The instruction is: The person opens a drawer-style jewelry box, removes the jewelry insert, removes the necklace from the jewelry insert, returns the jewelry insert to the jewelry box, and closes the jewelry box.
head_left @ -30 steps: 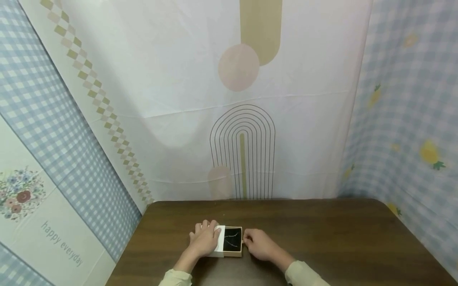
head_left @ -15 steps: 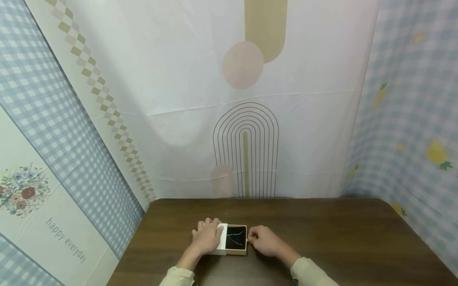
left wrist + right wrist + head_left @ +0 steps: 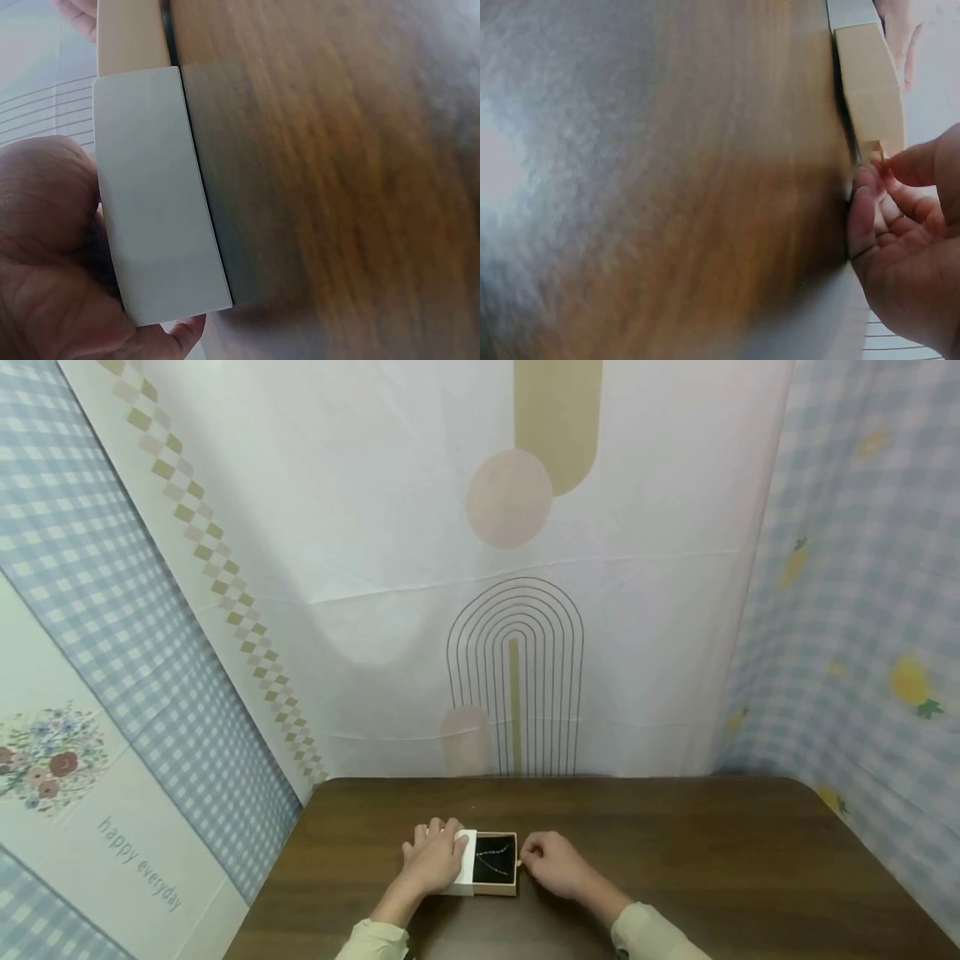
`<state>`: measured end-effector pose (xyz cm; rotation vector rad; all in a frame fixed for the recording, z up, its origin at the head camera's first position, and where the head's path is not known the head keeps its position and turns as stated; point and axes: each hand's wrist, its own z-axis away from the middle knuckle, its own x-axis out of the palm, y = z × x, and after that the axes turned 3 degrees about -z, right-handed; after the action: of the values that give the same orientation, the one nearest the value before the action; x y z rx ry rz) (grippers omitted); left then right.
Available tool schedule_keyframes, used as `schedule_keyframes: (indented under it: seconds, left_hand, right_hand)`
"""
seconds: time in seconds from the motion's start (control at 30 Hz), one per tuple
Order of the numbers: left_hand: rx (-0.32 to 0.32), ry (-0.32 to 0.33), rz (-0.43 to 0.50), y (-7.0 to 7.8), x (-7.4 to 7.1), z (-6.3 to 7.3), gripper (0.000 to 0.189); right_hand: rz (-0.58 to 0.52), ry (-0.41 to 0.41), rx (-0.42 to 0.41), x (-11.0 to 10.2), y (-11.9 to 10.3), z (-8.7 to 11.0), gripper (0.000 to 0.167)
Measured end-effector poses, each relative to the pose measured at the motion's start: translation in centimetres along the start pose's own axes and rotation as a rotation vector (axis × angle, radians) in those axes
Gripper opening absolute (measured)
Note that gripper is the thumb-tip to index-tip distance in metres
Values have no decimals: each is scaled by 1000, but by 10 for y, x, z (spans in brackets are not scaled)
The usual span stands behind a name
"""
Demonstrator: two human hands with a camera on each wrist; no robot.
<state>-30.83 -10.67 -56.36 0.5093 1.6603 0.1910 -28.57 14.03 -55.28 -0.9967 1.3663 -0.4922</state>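
A small jewelry box lies on the table, its white outer sleeve at the left and its tan drawer sticking out to the right. On the black lining of the drawer rests a thin silvery chain in a V shape. My left hand lies over the sleeve and grips it, thumb near its open edge. In the left wrist view, the sleeve's white side shows beside the palm. My right hand pinches a small pull tab at the drawer's right end.
The brown wooden table spreads out around the box. Behind it hangs a white patterned cloth, with blue checked cloths at both sides.
During the first half second, my right hand moved right and the drawer slid a little further out of the sleeve. Since then the hands and box have stayed nearly still.
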Motion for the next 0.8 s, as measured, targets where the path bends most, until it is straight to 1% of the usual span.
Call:
schedule_keyframes:
  seconds: [0.17, 0.33, 0.47, 0.57, 0.67, 0.73, 0.8]
  left_hand:
    - [-7, -13, -1, 1, -2, 1, 23]
    - [-15, -6, -1, 3, -7, 3, 27]
    - [-12, -7, -2, 4, -6, 1, 27]
    - [-8, -6, -4, 2, -1, 0, 24]
    - [-2, -7, -5, 1, 0, 0, 22]
    - [-3, -8, -5, 1, 0, 0, 22]
    - [-5, -12, -7, 1, 0, 0, 22]
  right_hand:
    - [8, 88, 28, -7, -6, 2, 10]
    - [38, 119, 6, -12, -15, 2, 12]
    - [79, 112, -56, -11, -23, 4, 10]
    - [129, 85, -120, -8, -28, 5, 13]
    - [196, 57, -182, -4, -33, 4, 19]
    - [237, 39, -206, -2, -36, 1, 21]
    - [314, 29, -226, 0, -38, -3, 22]
